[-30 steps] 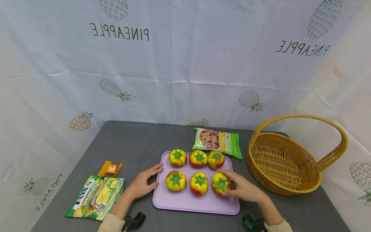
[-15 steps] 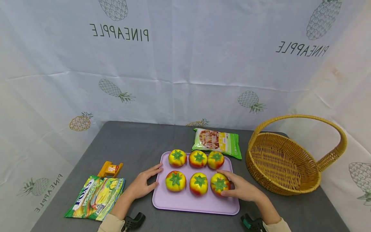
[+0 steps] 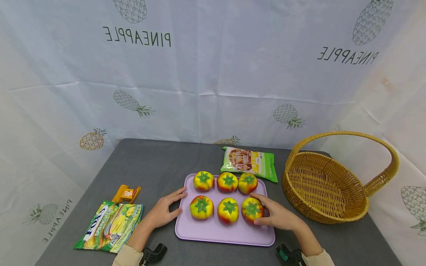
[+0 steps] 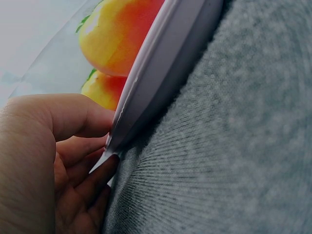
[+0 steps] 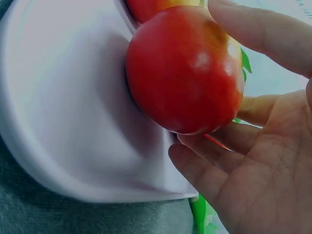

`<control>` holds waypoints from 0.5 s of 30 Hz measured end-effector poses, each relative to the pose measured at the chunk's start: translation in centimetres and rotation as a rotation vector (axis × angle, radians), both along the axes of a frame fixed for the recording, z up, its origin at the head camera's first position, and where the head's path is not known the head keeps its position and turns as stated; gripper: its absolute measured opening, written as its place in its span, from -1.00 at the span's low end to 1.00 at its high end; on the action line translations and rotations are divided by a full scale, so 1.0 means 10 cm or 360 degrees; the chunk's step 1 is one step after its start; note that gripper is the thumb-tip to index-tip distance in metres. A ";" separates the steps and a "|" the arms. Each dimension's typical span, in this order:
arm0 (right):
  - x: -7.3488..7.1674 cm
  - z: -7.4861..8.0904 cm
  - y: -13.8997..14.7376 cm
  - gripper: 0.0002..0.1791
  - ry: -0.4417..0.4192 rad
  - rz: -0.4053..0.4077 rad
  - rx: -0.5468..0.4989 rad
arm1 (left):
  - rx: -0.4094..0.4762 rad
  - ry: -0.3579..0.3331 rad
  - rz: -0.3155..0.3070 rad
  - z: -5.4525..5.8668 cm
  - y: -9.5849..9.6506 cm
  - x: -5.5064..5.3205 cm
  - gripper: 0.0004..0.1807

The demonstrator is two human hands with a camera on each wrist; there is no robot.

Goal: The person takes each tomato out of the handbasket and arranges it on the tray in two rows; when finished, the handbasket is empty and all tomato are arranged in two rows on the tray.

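Two rows of glossy yellow-red persimmons with green star-shaped leaf tops lie on a lilac tray (image 3: pixel 216 232). My right hand (image 3: pixel 277 214) curls thumb and fingers round the front-right persimmon (image 3: pixel 252 210), which rests on the tray. In the right wrist view this persimmon (image 5: pixel 183 73) shows its red side, thumb at the top and fingers along the far side. My left hand (image 3: pixel 162 211) touches the tray's left edge with relaxed fingers. The left wrist view has its thumb and fingertips right at the tray rim (image 4: pixel 151 73).
A wicker basket (image 3: pixel 319 188) with a tall handle stands on the right. Behind the tray lies a green-and-white food packet (image 3: pixel 249 162). On the left are a Fox's candy bag (image 3: pixel 111 226) and a small orange packet (image 3: pixel 127 194). A pineapple-print curtain (image 3: pixel 206 74) hangs behind the table.
The front-right persimmon has shifted slightly left with my right hand, toward the middle one of its row. My left hand and the tray stay put.
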State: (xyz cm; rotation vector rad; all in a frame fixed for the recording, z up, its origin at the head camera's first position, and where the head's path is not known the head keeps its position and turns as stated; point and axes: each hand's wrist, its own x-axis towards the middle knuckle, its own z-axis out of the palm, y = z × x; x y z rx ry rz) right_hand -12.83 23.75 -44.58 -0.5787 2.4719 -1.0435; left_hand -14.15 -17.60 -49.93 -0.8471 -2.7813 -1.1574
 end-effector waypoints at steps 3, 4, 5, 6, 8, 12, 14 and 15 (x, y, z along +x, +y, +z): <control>0.01 0.01 0.02 -0.11 0.0019 0.0003 -0.0013 | -0.0001 0.0022 0.0005 -0.01 0.00 0.01 -0.45; 0.02 0.02 0.03 -0.11 0.0027 0.0004 -0.0017 | -0.0007 0.0026 0.0006 -0.02 0.00 0.01 -0.45; 0.03 0.03 0.04 -0.12 0.0033 0.0005 -0.0021 | -0.0014 0.0027 0.0009 -0.02 0.00 0.02 -0.45; 0.04 0.04 0.05 -0.12 0.0043 0.0006 -0.0022 | -0.0020 0.0025 0.0011 -0.02 0.00 0.02 -0.45; 0.06 0.06 0.09 -0.13 0.0064 -0.0001 -0.0015 | -0.0016 0.0008 0.0011 -0.02 0.00 0.03 -0.45; 0.11 0.14 0.16 -0.13 0.0109 -0.0077 0.0019 | -0.0011 0.0030 -0.0004 -0.02 0.00 0.03 -0.47; 0.14 0.19 0.20 -0.14 0.0169 -0.0133 0.0054 | -0.0004 0.0051 -0.0013 -0.02 0.00 0.02 -0.49; 0.16 0.21 0.22 -0.15 0.0206 -0.0168 0.0069 | 0.0002 0.0060 -0.0017 -0.02 0.00 0.01 -0.50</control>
